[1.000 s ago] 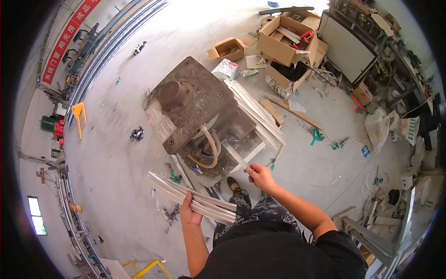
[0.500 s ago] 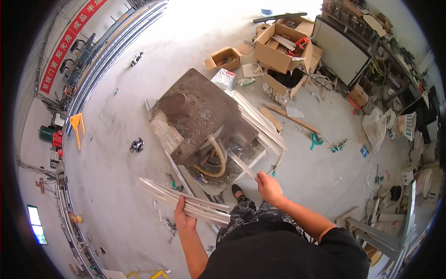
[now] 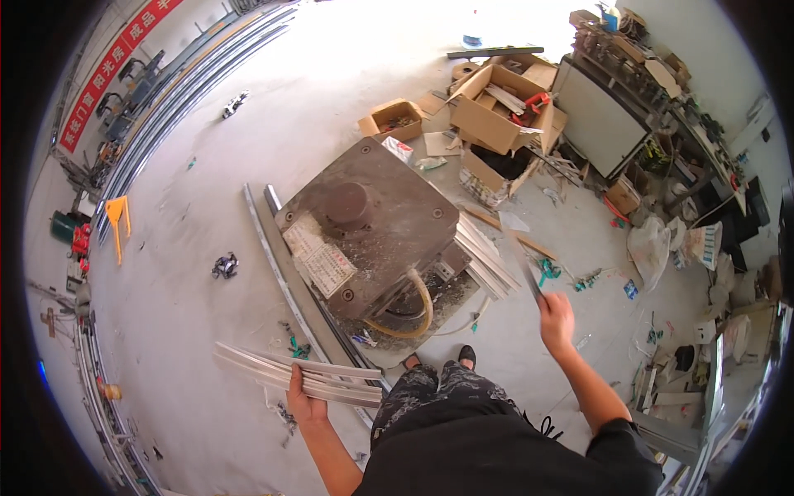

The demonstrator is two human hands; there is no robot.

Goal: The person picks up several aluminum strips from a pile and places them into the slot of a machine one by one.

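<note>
My left hand [image 3: 306, 405] is closed round a bundle of long pale metal strips [image 3: 256, 364], fanned out at the left end. In my right hand [image 3: 558, 321] is one single strip [image 3: 530, 269], raised to the right of the machine and smeared by motion. Between and beyond my hands stands a brown block-shaped machine [image 3: 397, 194] with a round boss on top. A yellowish hose [image 3: 427, 310] loops down its near side, where metal chips lie. More pale strips [image 3: 490, 263] lie along the machine's right side, near my right hand.
Long metal profiles [image 3: 285, 281] run along the machine's left side. Cardboard boxes [image 3: 500, 107] with scraps stand at the far right, near a cluttered workbench [image 3: 662, 107]. An orange stand [image 3: 118, 223] is at the left. Plastic bags [image 3: 649, 248] and debris litter the floor at right.
My right hand has swung right and away from the machine's near side with its strip. The left hand keeps the bundle, now slightly further left and lower. The view has shifted.
</note>
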